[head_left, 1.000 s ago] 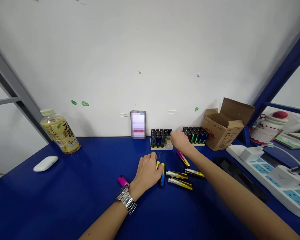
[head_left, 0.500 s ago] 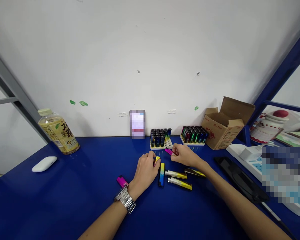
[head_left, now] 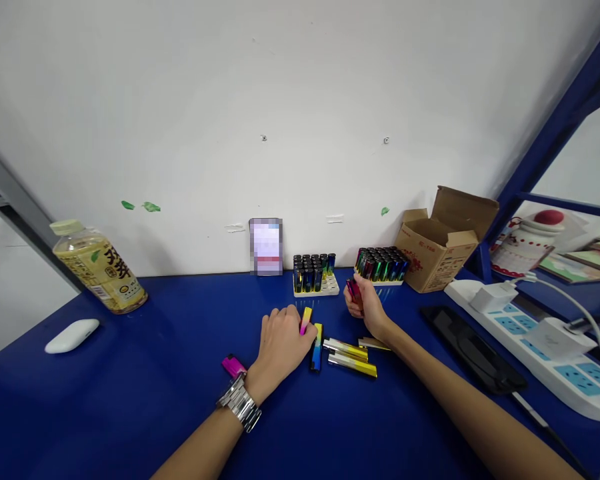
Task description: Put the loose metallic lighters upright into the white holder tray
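Observation:
My left hand (head_left: 285,343), a metal watch on its wrist, pinches a yellow-and-pink lighter (head_left: 306,319) just above the blue table. In my right hand (head_left: 369,307) is a dark pink lighter (head_left: 354,292), tilted, its lower part hidden by the fingers. Between the hands lie a yellow-and-blue lighter (head_left: 317,348) and two silver-and-yellow ones, the nearer lighter (head_left: 353,365) beside the farther lighter (head_left: 346,349). Another lighter (head_left: 373,343) is partly covered by my right wrist. A magenta lighter (head_left: 233,366) rests left of my watch. Behind, a white rack (head_left: 331,288) holds upright lighters, with open slots at its right.
A second rack (head_left: 393,283) full of lighters stands by an open cardboard box (head_left: 440,243). To the right are a black phone (head_left: 473,348) and a white power strip (head_left: 517,333). A drink bottle (head_left: 100,267) and white earbuds case (head_left: 72,335) are left. A lit screen (head_left: 266,247) leans on the wall.
My right hand has turned, bringing its lighter from lying nearly flat to a more upright tilt. The lighter in my left hand shows more. The view has shifted slightly right.

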A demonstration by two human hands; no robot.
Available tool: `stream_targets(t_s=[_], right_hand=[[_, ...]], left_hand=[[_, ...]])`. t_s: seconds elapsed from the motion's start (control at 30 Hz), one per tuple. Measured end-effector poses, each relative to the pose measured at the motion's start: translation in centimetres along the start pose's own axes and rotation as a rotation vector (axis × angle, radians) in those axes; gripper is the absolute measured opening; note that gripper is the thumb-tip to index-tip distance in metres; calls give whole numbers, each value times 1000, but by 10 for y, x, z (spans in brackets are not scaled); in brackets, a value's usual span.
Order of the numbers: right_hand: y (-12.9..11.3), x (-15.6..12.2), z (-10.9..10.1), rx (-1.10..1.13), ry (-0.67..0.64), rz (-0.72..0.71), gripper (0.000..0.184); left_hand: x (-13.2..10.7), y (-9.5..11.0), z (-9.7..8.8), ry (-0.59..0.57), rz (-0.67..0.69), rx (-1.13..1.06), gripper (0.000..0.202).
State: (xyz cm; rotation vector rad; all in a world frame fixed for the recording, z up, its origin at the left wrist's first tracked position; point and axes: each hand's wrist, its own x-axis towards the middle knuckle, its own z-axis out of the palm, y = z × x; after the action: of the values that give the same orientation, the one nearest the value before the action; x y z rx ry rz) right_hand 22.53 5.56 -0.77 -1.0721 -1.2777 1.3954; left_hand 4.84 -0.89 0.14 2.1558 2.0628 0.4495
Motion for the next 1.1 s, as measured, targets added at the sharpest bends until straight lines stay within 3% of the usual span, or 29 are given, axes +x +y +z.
stream_targets(t_s=[0.1, 0.3, 0.47, 0.77, 0.9, 1.1], right_hand=[[1, 0, 0, 9, 70, 47, 47], [-1, -2, 3, 27, 202, -23, 45], [-3, -3, 4, 112, 136, 70, 56], [4, -3, 7, 247, 43, -219, 40], [7, -2, 7, 119, 21, -228, 38], [12, 3, 5, 207, -45, -157, 37]], left_hand=[[0, 0, 0, 0, 12, 20, 18], [-1, 0, -1, 6, 28, 22, 20], [-1, 0, 0, -1, 31, 25, 20], [-1, 1, -1, 9, 38, 48, 19], [0, 0, 1, 16, 40, 46, 19], [-2, -2, 3, 79, 62, -16, 20]])
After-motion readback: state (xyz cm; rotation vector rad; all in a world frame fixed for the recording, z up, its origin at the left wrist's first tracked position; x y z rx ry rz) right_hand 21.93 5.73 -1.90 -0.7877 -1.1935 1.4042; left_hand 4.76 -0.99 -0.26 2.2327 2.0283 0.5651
